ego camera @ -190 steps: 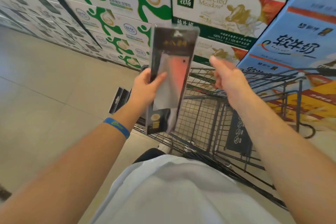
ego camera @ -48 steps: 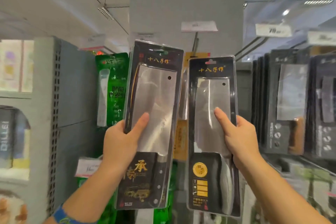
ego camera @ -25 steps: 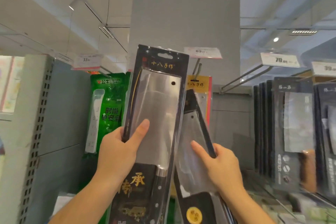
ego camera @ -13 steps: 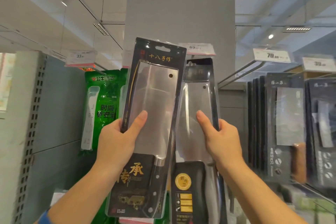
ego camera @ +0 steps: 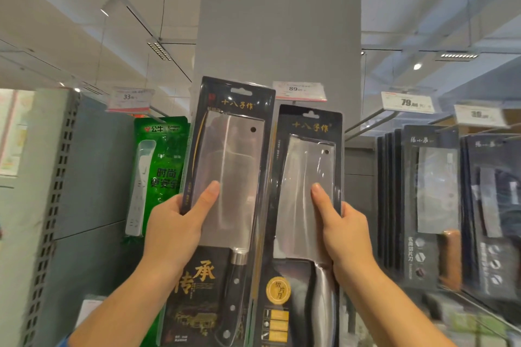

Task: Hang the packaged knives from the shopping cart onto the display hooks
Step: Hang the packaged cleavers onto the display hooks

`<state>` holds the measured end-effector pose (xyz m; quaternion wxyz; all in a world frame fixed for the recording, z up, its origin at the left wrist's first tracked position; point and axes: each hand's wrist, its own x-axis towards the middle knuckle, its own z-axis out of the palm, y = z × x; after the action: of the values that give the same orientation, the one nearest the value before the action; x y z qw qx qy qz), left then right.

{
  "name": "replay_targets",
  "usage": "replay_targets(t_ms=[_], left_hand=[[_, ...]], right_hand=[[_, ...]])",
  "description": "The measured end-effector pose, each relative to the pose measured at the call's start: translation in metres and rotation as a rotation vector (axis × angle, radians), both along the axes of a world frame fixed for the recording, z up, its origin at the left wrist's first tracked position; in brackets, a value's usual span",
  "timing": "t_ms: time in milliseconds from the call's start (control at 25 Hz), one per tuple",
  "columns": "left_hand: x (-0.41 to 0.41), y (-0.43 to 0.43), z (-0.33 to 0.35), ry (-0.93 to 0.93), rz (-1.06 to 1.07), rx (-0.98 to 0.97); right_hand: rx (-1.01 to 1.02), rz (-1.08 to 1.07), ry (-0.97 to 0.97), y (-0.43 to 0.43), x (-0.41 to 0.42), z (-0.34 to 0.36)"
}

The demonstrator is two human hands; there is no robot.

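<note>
I hold two black blister packs, each with a cleaver inside, upright before the display. My left hand [ego camera: 174,228] grips the larger pack [ego camera: 228,166] by its left edge, thumb on the clear front. My right hand [ego camera: 342,236] grips the smaller pack [ego camera: 304,177] by its right edge, thumb on the blade cover. The smaller pack's hang hole [ego camera: 310,114] sits just below the price tag marked 89 [ego camera: 299,91]. That tag's hook is hidden behind the packs. A bare hook [ego camera: 366,124] juts out right of the grey pillar [ego camera: 277,22].
A green packaged power strip [ego camera: 158,175] hangs at the left under a tag marked 33 [ego camera: 130,98]. Rows of dark packaged knives [ego camera: 431,205] hang at the right under tags marked 79 and 39. A perforated grey upright [ego camera: 56,205] stands far left.
The right-hand pack has turned from edge-on to face me squarely and stands a little lower under the 89 tag. The left-hand pack has stayed nearly still.
</note>
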<state>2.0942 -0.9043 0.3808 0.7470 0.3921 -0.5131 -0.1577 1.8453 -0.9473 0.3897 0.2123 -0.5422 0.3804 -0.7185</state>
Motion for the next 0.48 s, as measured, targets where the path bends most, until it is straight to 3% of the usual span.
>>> replay_targets(t_ms=[480], left_hand=[[-0.011, 0.006, 0.002, -0.007, -0.018, -0.019]], right_hand=[[-0.026, -0.18, 0.395, -0.001, 0.009, 0.02]])
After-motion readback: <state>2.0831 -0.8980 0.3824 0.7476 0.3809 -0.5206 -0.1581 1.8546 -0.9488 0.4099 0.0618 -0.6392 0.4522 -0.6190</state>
